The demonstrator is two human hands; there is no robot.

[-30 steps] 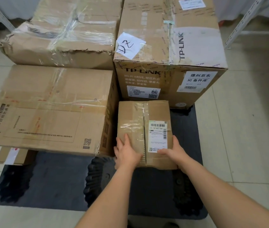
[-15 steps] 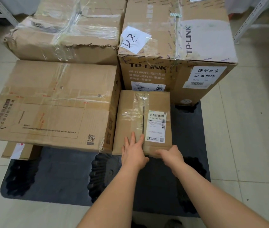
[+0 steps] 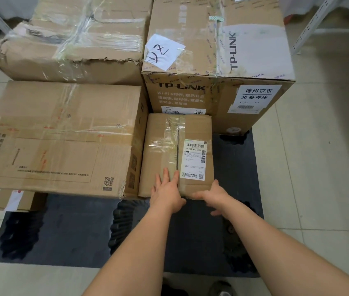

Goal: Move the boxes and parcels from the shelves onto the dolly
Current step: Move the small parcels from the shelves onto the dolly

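Two open hands, left hand [image 3: 166,192] flat atop small box [image 3: 165,154], right hand [image 3: 216,196] at its near edge, long axis pointing away

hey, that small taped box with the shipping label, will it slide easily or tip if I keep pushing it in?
The small box looks low and flat, so it probably won't tip. Its cardboard looks stiff despite creases, so it should push as one piece. It seems to touch the TP-LINK box and the wide box, so it likely won't go further. The left hand lies flat on top.
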